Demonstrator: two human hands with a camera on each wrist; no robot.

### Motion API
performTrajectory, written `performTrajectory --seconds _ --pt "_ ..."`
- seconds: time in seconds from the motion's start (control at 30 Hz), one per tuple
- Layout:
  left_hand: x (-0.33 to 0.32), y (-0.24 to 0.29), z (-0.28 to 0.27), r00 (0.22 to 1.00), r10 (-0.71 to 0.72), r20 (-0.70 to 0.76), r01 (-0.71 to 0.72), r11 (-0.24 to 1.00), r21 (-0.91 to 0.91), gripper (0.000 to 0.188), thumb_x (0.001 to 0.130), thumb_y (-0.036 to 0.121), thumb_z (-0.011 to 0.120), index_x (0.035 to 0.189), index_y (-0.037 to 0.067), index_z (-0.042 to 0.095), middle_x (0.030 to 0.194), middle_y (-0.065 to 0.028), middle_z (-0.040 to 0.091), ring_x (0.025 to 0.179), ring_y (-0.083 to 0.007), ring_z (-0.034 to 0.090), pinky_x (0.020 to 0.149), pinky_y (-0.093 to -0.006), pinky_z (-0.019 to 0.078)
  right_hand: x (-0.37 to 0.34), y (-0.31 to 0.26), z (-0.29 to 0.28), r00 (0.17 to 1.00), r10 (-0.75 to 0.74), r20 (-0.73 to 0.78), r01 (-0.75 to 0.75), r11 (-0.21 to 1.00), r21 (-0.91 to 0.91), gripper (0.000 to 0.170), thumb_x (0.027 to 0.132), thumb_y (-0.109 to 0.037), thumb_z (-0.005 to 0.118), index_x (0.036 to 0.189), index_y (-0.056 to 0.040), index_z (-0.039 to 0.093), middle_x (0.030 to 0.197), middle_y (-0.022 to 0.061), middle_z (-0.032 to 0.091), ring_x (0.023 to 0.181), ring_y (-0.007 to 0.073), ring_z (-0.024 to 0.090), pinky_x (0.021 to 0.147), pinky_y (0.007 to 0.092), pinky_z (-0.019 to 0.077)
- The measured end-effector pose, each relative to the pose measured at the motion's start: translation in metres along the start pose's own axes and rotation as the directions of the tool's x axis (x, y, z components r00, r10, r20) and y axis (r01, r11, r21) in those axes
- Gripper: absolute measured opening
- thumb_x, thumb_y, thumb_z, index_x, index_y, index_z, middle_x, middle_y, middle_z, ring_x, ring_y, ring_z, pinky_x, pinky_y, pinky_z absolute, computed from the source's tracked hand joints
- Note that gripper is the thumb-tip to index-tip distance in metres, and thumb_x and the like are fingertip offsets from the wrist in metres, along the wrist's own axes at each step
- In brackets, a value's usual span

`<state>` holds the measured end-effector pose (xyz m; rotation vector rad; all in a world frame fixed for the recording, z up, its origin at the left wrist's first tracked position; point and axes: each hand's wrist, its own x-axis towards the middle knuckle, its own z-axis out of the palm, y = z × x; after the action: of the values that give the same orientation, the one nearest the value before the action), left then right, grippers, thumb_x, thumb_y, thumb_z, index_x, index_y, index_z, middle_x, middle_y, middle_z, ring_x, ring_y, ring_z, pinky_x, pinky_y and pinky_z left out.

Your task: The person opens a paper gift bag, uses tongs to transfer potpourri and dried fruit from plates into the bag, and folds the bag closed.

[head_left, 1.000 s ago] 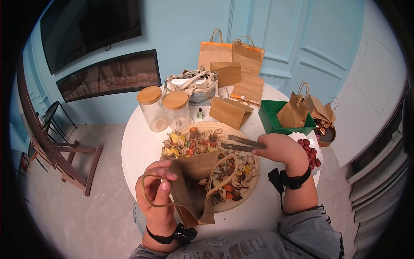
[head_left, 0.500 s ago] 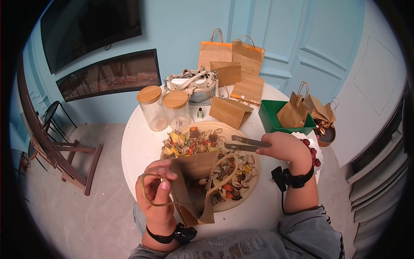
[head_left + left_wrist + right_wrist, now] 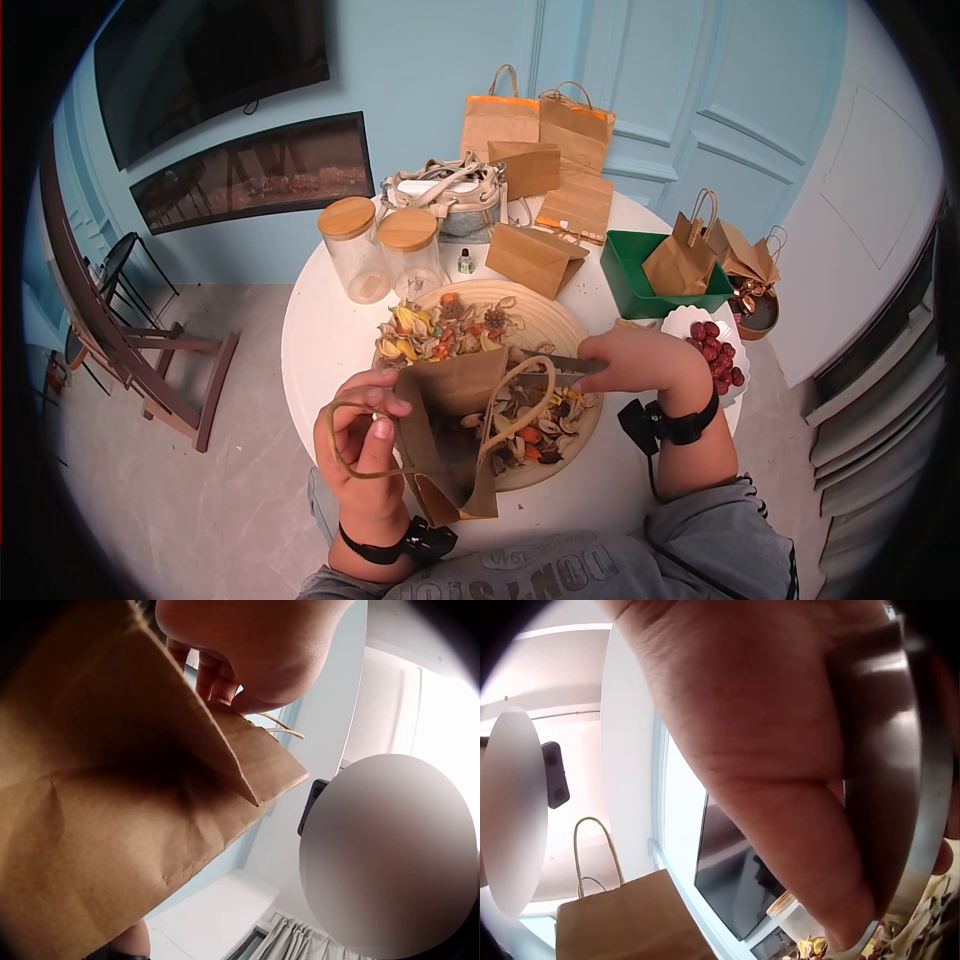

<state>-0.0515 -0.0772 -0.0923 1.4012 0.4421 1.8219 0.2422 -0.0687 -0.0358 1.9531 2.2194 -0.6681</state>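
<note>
My left hand (image 3: 365,440) pinches a cord handle of an upright brown paper bag (image 3: 455,385), its mouth open toward me. Metal tongs (image 3: 560,364) lie in the grip of my right hand (image 3: 635,360), their tips partly hidden behind the bag's other handle. Below them is a round woven tray (image 3: 565,325) of dried petals, pods and cones (image 3: 530,425). The left wrist view shows the bag's side (image 3: 97,825) close up under my hand (image 3: 247,645). In the right wrist view my thumb and palm (image 3: 757,750) press the tongs (image 3: 885,765).
Two lidded glass jars (image 3: 352,255), a small bottle (image 3: 465,262) and a handbag (image 3: 450,200) stand behind the tray. Several paper bags (image 3: 535,262) are at the back. A green box (image 3: 625,270) holding a bag and a white plate of red fruits (image 3: 712,350) are at the right.
My right hand with the tongs first shifts slightly right, then comes back left and down over the tray, toward the bag. My left hand and the bag stay put.
</note>
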Motion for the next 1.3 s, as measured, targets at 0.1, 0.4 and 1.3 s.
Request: performTrajectory --seconds 0.1,0.4,1.3 --pt "0.000 0.000 0.000 1.000 -0.005 -0.004 0.005 1.000 0.000 0.019 0.085 0.003 0.055 0.104 0.000 0.055 0.113 -0.0232 0.057 0.087 -0.0182 0.059 0.085 -0.0346 0.0468 0.006 -0.007 0.005 1.000 -0.014 -0.001 0.014 1.000 -0.008 0.045 0.085 -0.047 0.061 0.096 -0.0032 0.061 0.083 0.0165 0.063 0.081 0.0329 0.061 0.071 0.0402 0.0460" --pt "0.000 0.000 0.001 1.000 0.016 0.004 -0.016 1.000 0.010 0.019 0.085 0.004 0.056 0.103 -0.001 0.056 0.110 -0.0231 0.058 0.090 -0.0201 0.059 0.084 -0.0346 0.0469 0.008 -0.008 0.010 0.985 -0.068 -0.158 0.048 0.991 -0.129 0.033 0.083 -0.038 0.063 0.089 -0.0050 0.060 0.078 0.0168 0.062 0.080 0.0365 0.061 0.069 0.0443 0.0457" --pt "0.000 0.001 0.001 1.000 -0.007 -0.014 0.007 1.000 0.007 0.020 0.085 0.005 0.057 0.104 -0.001 0.056 0.113 -0.0236 0.057 0.086 -0.0183 0.059 0.085 -0.0342 0.0468 -0.016 -0.016 -0.004 0.990 -0.026 -0.138 0.009 0.993 -0.116 0.034 0.077 -0.036 0.072 0.093 -0.0071 0.061 0.077 0.0130 0.063 0.076 0.0307 0.062 0.067 0.0397 0.0473"
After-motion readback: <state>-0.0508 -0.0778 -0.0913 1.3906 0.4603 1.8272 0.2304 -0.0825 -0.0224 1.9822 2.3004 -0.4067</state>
